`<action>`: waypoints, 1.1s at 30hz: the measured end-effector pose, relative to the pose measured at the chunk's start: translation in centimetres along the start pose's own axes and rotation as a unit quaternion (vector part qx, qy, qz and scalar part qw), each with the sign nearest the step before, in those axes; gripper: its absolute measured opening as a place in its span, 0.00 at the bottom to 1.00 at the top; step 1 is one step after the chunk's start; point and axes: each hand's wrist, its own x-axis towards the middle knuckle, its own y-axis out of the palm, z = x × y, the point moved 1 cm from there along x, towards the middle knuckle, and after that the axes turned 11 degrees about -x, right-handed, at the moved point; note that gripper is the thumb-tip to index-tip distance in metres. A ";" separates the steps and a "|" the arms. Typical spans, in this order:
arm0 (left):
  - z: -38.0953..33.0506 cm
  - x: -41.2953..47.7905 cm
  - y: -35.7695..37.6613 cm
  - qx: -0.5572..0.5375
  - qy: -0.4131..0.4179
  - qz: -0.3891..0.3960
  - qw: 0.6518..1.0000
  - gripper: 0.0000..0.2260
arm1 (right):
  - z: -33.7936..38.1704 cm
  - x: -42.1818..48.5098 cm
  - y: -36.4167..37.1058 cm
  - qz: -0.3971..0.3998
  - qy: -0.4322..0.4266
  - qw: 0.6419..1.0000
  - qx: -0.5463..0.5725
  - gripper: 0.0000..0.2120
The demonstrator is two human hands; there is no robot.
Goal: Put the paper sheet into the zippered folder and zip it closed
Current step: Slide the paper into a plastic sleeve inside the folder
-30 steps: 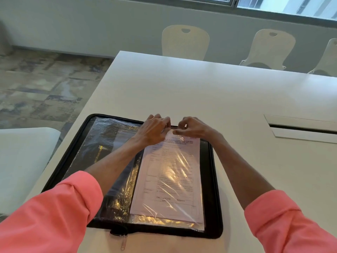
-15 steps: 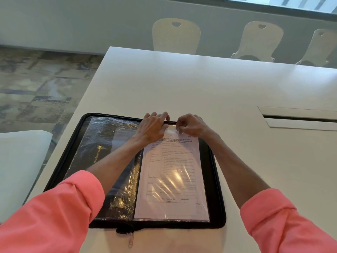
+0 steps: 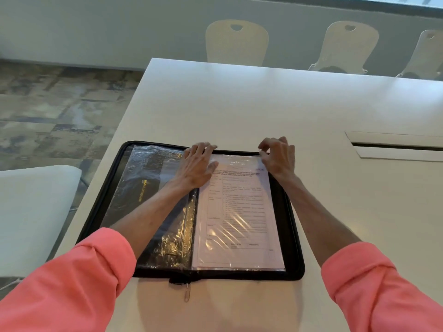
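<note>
Gold "IMPORTANT PAPER" lettering point(image 3: 143, 190) on open black zippered folder point(image 3: 293, 226).

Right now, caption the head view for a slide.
Both hands settle the paper sheet in the open zippered folder.

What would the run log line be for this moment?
stage: sheet sleeved | paper sheet: in right pocket | zippered folder: open flat | left hand: pressing | right hand: pinching sleeve top

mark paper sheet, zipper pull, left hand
paper sheet point(image 3: 239, 212), head view, middle of the printed page under plastic
zipper pull point(image 3: 187, 293), head view, metal tab hanging off the folder's near edge
left hand point(image 3: 196, 166), head view, back of the hand
</note>
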 end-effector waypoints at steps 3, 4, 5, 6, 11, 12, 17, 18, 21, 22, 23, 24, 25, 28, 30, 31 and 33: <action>-0.4 -1.8 -0.2 -0.005 -0.006 -0.002 1.000 0.27 | 0.3 -0.8 -0.3 -0.027 0.007 1.000 0.007 0.09; -0.5 -2.4 -0.3 0.000 -0.005 0.000 1.000 0.28 | 0.5 -1.3 -0.3 -0.021 0.000 1.000 0.012 0.09; -0.6 -3.0 -0.4 0.006 -0.003 0.000 1.000 0.28 | 0.9 -1.8 -0.3 -0.013 -0.012 1.000 0.015 0.09; -0.8 -3.6 -0.5 0.008 -0.004 -0.001 1.000 0.28 | 1.2 -2.5 -0.3 -0.007 -0.027 0.999 0.015 0.09; -2.5 -6.7 -1.2 -0.001 -0.044 -0.022 0.999 0.29 | 2.2 -6.4 0.3 0.027 -0.080 0.996 0.000 0.10; -2.8 -7.5 -1.4 0.002 -0.050 -0.023 0.998 0.29 | 2.2 -6.9 0.4 0.041 -0.087 0.995 -0.001 0.10; -4.1 -11.7 -1.9 0.017 -0.080 -0.039 0.996 0.28 | 1.9 -8.4 0.5 0.077 -0.112 0.991 -0.016 0.14; -4.4 -12.6 -1.9 0.022 -0.089 -0.044 0.995 0.28 | 1.9 -8.6 0.5 0.073 -0.112 0.991 -0.013 0.15; -4.4 -15.5 -2.6 0.047 -0.108 -0.053 0.992 0.27 | 3.4 -10.0 0.5 0.056 -0.116 0.992 0.003 0.17; -4.2 -16.4 -2.9 0.052 -0.117 -0.059 0.990 0.26 | 4.4 -10.6 0.7 0.056 -0.125 0.990 0.007 0.17; -3.9 -17.3 -3.4 0.056 -0.128 -0.065 0.988 0.26 | 5.5 -11.2 0.8 0.059 -0.138 0.989 0.010 0.17; -3.6 -18.1 -3.9 0.060 -0.139 -0.071 0.986 0.26 | 6.7 -11.8 0.9 0.063 -0.152 0.986 0.014 0.17; -3.3 -18.9 -4.5 0.064 -0.152 -0.076 0.983 0.26 | 8.1 -12.4 1.0 0.066 -0.169 0.983 0.019 0.17; -1.8 -21.3 -6.6 0.081 -0.187 -0.097 0.974 0.26 | 12.6 -14.4 1.4 0.061 -0.210 0.975 0.047 0.17; -0.6 -22.7 -8.2 0.088 -0.208 -0.113 0.967 0.26 | 15.5 -15.6 1.6 0.060 -0.224 0.970 0.070 0.16; -0.1 -23.3 -8.9 0.093 -0.223 -0.119 0.963 0.26 | 16.9 -16.0 1.7 0.061 -0.229 0.969 0.076 0.17; 1.0 -24.4 -10.3 0.100 -0.254 -0.120 0.955 0.26 | 19.4 -16.8 1.7 0.066 -0.239 0.965 0.081 0.18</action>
